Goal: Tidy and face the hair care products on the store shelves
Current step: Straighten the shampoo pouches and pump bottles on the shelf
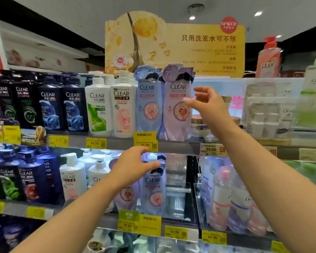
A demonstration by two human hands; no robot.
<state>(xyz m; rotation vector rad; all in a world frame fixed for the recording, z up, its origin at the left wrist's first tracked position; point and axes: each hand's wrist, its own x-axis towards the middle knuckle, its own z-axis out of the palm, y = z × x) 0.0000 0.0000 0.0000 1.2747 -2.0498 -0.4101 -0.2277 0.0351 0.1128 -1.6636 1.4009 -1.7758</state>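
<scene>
My left hand (135, 161) is hovering by the lower shelf, grip spread before a blue bottle (154, 190). My right hand (208, 105) is reaching to the top shelf (177, 145), grip spread, fingertips just beside the lilac bottle (177, 106).

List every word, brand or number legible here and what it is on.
"CLEAR": top-shelf bottles
"72": purple bottle cap tag
"只用洗发水可不够": yellow sign
"SP@ce": red badge
"LUX": pink pump bottle
"Dove": white packs
"56.90", "59.90", "39.90", "44.90": shelf price tags
"两瓶减10元": promo tag
Smaller print: blurred.
</scene>
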